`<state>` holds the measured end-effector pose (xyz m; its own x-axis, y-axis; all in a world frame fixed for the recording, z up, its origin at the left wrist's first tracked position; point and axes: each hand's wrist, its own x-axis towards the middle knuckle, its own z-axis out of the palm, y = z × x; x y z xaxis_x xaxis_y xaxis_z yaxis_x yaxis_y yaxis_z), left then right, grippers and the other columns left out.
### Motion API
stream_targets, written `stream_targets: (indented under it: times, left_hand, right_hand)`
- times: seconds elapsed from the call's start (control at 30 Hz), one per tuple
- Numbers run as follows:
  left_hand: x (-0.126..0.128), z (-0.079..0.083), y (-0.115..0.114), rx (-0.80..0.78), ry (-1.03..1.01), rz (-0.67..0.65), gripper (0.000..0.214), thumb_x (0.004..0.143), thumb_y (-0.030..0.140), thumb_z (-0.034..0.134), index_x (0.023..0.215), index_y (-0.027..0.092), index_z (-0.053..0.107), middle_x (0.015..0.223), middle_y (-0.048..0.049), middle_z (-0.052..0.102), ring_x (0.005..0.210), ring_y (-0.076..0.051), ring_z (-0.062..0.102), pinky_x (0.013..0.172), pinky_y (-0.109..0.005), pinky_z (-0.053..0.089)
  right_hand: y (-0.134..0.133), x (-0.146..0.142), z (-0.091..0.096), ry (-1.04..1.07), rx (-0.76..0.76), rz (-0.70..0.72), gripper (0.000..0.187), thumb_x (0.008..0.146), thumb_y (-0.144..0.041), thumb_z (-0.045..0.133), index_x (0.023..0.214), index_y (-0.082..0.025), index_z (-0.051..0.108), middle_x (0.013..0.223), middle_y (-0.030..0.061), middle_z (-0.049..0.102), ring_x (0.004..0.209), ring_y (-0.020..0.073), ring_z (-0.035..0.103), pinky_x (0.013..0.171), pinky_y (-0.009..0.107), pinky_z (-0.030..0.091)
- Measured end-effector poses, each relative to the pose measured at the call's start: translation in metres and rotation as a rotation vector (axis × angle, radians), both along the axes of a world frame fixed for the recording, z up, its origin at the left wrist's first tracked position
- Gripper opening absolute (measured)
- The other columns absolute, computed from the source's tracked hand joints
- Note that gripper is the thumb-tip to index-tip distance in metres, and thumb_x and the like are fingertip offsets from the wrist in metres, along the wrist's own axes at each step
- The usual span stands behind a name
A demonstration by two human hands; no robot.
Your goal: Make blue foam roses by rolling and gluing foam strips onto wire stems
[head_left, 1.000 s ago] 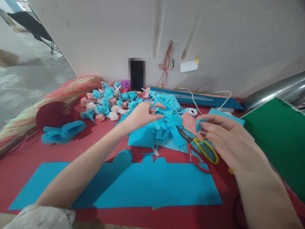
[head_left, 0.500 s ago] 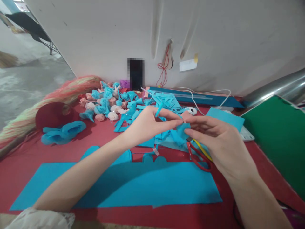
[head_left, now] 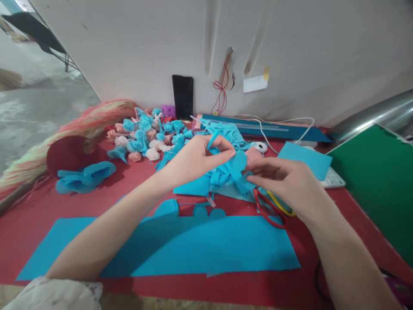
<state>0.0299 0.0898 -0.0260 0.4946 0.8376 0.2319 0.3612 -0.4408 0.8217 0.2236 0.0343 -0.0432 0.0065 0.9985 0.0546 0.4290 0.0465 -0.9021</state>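
My left hand [head_left: 201,157] is closed, thumb and forefinger pinched together. A narrow blue paper strip [head_left: 213,138] sticks up out of its grip. To the right, my right hand [head_left: 280,176] pinches a small blue paper piece [head_left: 248,174] at its fingertips, most of it hidden by the fingers. Both hands hover apart above a heap of blue paper scraps [head_left: 226,129]. Below my right hand lie scissors with red and yellow handles [head_left: 269,221]. A long blue paper sheet [head_left: 193,247] is spread in front of me, with rounded blue cutouts [head_left: 167,208] at its far edge.
Several blue, pink and white paper flowers [head_left: 142,135] are piled at the left back. Nearer stand a dark red roll [head_left: 72,155] and a large blue flower [head_left: 85,177]. A phone [head_left: 183,97] leans on the wall; a green board [head_left: 374,189] is at right.
My hands have drawn apart: the left moved slightly left and up, away from the blue piece both fingertips had met at. My right hand moved only a little.
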Motion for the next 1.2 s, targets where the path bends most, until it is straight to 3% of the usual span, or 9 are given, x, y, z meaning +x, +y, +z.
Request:
stream_targets:
  times: [0.13, 0.27, 0.5, 0.87, 1.03, 1.2]
  left_hand:
    - [0.000, 0.001, 0.000, 0.026, 0.035, -0.005, 0.014, 0.081, 0.027, 0.052, 0.076, 0.015, 0.059, 0.074, 0.0015, 0.060, 0.053, -0.005, 0.040, 0.048, -0.017, 0.035]
    - [0.002, 0.003, -0.004, 0.003, 0.069, 0.028, 0.012, 0.081, 0.022, 0.052, 0.073, 0.015, 0.057, 0.059, 0.0044, 0.050, 0.049, -0.004, 0.035, 0.045, -0.017, 0.032]
    - [0.003, 0.001, -0.002, -0.038, 0.022, 0.004, 0.008, 0.077, 0.021, 0.057, 0.073, 0.015, 0.061, 0.056, 0.0044, 0.048, 0.051, -0.005, 0.040, 0.046, -0.018, 0.033]
    - [0.004, 0.003, -0.004, -0.146, 0.036, -0.020, 0.010, 0.071, 0.023, 0.064, 0.065, 0.015, 0.062, 0.055, 0.0046, 0.051, 0.051, -0.005, 0.043, 0.049, -0.019, 0.037]
    - [0.003, 0.001, -0.005, -0.220, 0.004, -0.062, 0.014, 0.072, 0.030, 0.064, 0.071, 0.016, 0.065, 0.067, 0.0031, 0.061, 0.053, -0.005, 0.044, 0.048, -0.018, 0.036]
    - [0.003, 0.005, -0.008, -0.368, -0.090, -0.093, 0.017, 0.071, 0.034, 0.065, 0.072, 0.017, 0.064, 0.063, 0.0042, 0.057, 0.049, -0.004, 0.039, 0.044, -0.018, 0.031]
  right_hand:
    - [0.010, 0.000, -0.017, -0.154, -0.150, 0.152, 0.012, 0.070, -0.020, 0.071, 0.079, -0.016, 0.064, 0.077, 0.0013, 0.068, 0.072, 0.0170, 0.064, 0.069, 0.034, 0.054]
    - [0.017, 0.001, -0.033, -0.323, -0.266, 0.314, 0.013, 0.086, -0.028, 0.058, 0.085, -0.015, 0.062, 0.086, 0.0017, 0.064, 0.078, 0.0138, 0.061, 0.072, 0.033, 0.052]
    - [0.016, -0.002, -0.044, -0.543, -0.361, 0.489, 0.019, 0.089, -0.031, 0.053, 0.099, -0.016, 0.060, 0.098, 0.0042, 0.063, 0.080, 0.0146, 0.061, 0.072, 0.034, 0.053]
    - [0.006, -0.005, -0.044, -0.701, -0.325, 0.615, 0.021, 0.089, -0.031, 0.053, 0.103, -0.017, 0.059, 0.105, 0.0058, 0.061, 0.088, 0.0167, 0.060, 0.076, 0.037, 0.051]
    - [-0.001, -0.002, -0.046, -0.728, -0.311, 0.619, 0.021, 0.089, -0.032, 0.053, 0.103, -0.017, 0.059, 0.104, 0.0056, 0.060, 0.086, 0.0163, 0.060, 0.074, 0.036, 0.052]
    - [-0.007, -0.003, -0.033, -0.672, -0.201, 0.518, 0.022, 0.086, -0.029, 0.058, 0.104, -0.016, 0.059, 0.112, 0.0070, 0.058, 0.101, 0.0213, 0.056, 0.087, 0.045, 0.045]
